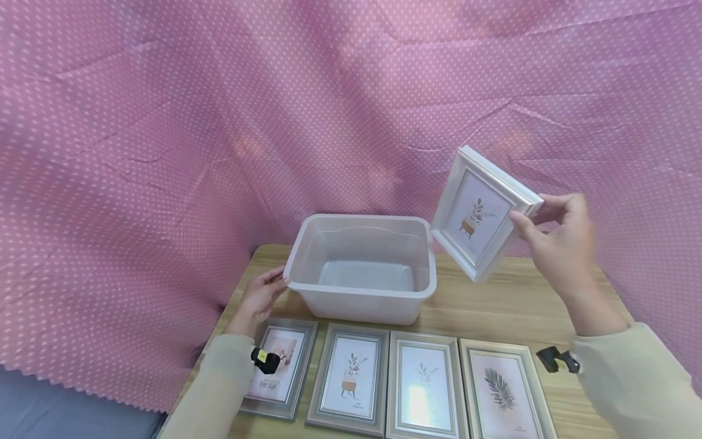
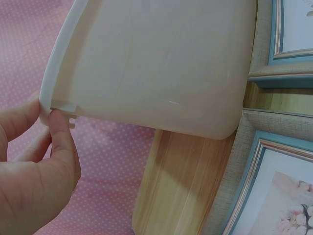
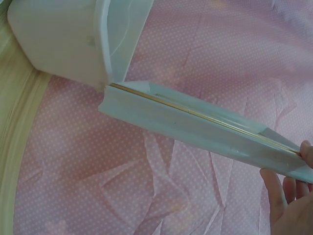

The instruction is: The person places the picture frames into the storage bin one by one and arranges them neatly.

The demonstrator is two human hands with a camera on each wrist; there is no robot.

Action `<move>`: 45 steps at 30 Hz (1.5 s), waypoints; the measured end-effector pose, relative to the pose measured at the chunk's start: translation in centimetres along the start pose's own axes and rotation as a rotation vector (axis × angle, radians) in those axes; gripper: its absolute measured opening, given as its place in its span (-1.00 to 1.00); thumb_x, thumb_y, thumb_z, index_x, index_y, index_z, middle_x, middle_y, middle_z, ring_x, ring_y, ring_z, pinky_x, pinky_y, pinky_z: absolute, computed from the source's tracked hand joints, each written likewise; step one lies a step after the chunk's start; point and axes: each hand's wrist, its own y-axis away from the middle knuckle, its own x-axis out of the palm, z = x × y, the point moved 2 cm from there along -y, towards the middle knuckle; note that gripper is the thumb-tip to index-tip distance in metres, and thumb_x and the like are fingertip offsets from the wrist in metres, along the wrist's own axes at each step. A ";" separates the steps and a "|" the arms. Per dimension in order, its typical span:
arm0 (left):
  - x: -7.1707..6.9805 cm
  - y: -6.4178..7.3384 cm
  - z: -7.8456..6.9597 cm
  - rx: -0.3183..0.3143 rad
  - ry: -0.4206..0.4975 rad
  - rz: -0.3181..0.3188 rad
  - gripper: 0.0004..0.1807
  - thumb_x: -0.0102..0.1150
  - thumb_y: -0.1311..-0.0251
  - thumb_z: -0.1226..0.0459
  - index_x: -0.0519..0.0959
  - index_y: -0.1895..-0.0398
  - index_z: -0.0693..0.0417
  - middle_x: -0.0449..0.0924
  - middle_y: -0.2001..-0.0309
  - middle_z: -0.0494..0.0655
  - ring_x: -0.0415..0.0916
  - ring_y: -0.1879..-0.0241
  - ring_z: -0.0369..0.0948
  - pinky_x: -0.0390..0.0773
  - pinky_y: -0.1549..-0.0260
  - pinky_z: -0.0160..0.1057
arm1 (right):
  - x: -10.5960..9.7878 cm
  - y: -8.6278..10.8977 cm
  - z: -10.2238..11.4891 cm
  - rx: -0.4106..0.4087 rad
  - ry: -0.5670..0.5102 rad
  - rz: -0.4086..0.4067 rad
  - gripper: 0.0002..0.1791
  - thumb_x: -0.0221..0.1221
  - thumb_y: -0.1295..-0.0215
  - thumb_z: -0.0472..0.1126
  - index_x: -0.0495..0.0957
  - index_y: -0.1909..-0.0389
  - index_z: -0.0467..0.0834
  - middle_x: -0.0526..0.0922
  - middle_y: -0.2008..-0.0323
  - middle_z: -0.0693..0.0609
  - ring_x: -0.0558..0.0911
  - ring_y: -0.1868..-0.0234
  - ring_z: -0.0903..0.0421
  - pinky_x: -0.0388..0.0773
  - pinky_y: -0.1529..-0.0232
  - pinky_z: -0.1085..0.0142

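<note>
My right hand (image 1: 565, 244) grips a white picture frame (image 1: 476, 213) by its right edge, raised and tilted beside the bin. Its picture shows a plant in a footed pot. In the right wrist view the held frame (image 3: 195, 129) appears side-on, fingers beneath and thumb above. A translucent white plastic bin (image 1: 362, 305) stands on the table with nothing visible inside. With thumb and fingers my left hand (image 1: 262, 299) pinches the bin's rim at its left front corner; the left wrist view shows this hand (image 2: 41, 171) on the rim up close.
Several picture frames lie face up in a row along the near side of the wooden table (image 1: 493, 305): a flower one (image 1: 276, 366), two plant ones (image 1: 348, 378) and a leaf one (image 1: 507, 390). A pink dotted cloth (image 1: 329, 110) hangs behind and at the sides.
</note>
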 end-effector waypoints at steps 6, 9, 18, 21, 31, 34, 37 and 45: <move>0.0 0.0 0.0 -0.005 0.006 0.008 -0.46 0.01 -0.23 0.61 0.19 -0.29 0.51 0.45 0.00 0.16 0.50 0.12 -0.25 0.52 0.03 -0.40 | 1.8 0.1 0.9 -0.010 -0.052 -0.079 -0.57 0.34 -0.12 -0.36 0.33 0.08 -0.32 0.46 0.33 0.15 0.44 0.36 0.35 0.43 0.38 0.66; -0.1 0.0 0.0 0.000 0.011 0.013 -0.46 0.00 -0.23 0.62 0.20 -0.29 0.51 0.47 0.03 0.11 0.51 0.13 -0.26 0.52 0.04 -0.40 | 2.8 0.1 1.3 -0.022 -0.063 -0.109 -0.55 0.34 -0.11 -0.36 0.33 0.07 -0.36 0.50 0.32 0.02 0.44 0.36 0.35 0.43 0.38 0.65; -0.2 0.1 0.0 0.000 0.009 0.012 -0.45 0.02 -0.24 0.60 0.19 -0.30 0.49 0.44 -0.03 0.16 0.50 0.11 -0.25 0.53 0.05 -0.41 | 5.3 0.7 2.0 0.035 -0.126 -0.150 -0.54 0.34 -0.12 -0.33 0.33 0.08 -0.41 0.56 0.26 -0.10 0.46 0.37 0.28 0.46 0.40 0.60; -0.3 0.2 -0.1 -0.004 0.003 0.004 -0.45 0.01 -0.24 0.59 0.19 -0.30 0.49 0.39 -0.09 0.24 0.49 0.11 -0.26 0.53 0.07 -0.42 | 6.0 1.0 2.1 0.052 -0.146 -0.149 -0.53 0.34 -0.14 -0.31 0.32 0.06 -0.41 0.51 0.26 0.00 0.45 0.35 0.27 0.46 0.39 0.54; -0.3 0.1 0.0 -0.006 0.000 0.012 -0.45 0.01 -0.24 0.59 0.18 -0.31 0.49 0.35 -0.12 0.26 0.48 0.09 -0.25 0.51 0.02 -0.41 | 7.8 1.9 1.7 0.084 -0.166 -0.148 -0.49 0.34 -0.12 -0.32 0.30 0.05 -0.45 0.49 0.23 -0.07 0.42 0.35 0.27 0.44 0.30 0.46; -0.2 0.1 0.0 -0.011 0.006 0.003 -0.45 0.01 -0.23 0.60 0.19 -0.31 0.48 0.36 -0.12 0.25 0.48 0.08 -0.23 0.52 0.03 -0.40 | 8.4 2.2 1.6 0.088 -0.157 -0.144 -0.50 0.34 -0.12 -0.33 0.29 0.06 -0.46 0.50 0.21 -0.18 0.41 0.36 0.24 0.43 0.29 0.46; -0.2 0.2 0.0 -0.014 0.010 0.001 -0.44 0.02 -0.22 0.60 0.19 -0.31 0.47 0.37 -0.10 0.24 0.49 0.09 -0.23 0.52 0.03 -0.39 | 8.9 2.6 1.4 0.095 -0.149 -0.149 -0.51 0.35 -0.11 -0.34 0.30 0.08 -0.46 0.49 0.20 -0.21 0.41 0.36 0.19 0.41 0.28 0.44; -0.1 0.3 0.0 -0.011 0.012 0.001 -0.44 0.01 -0.22 0.61 0.19 -0.30 0.49 0.38 -0.08 0.23 0.49 0.11 -0.24 0.53 0.05 -0.40 | 10.4 3.6 0.5 0.132 -0.153 -0.158 -0.51 0.36 -0.09 -0.34 0.32 0.08 -0.44 0.51 0.23 -0.21 0.46 0.36 0.11 0.44 0.33 0.44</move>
